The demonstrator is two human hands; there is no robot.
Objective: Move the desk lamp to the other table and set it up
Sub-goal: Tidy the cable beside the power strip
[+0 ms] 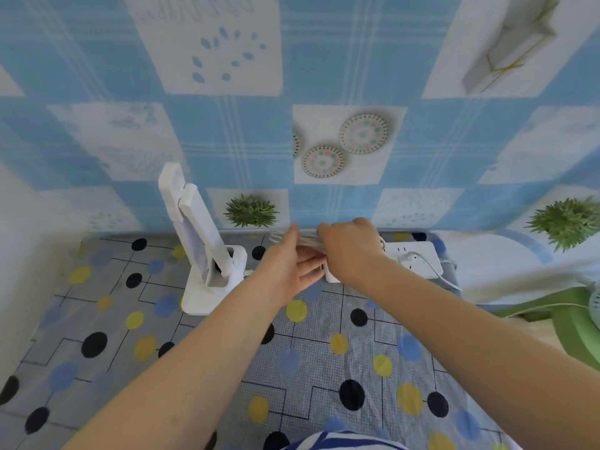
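White coiled cord (pixel 285 237) bundled between both hands.

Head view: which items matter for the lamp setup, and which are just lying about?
Job: desk lamp; bundled white cord held by left hand and right hand; power strip.
Lying about: green object at right edge; another white plug in the strip.

Smooth white plastic desk lamp (pixel 207 251), glossy plastic power strip (pixel 418 258), woven cloth table cover (pixel 324 368) w/ dots
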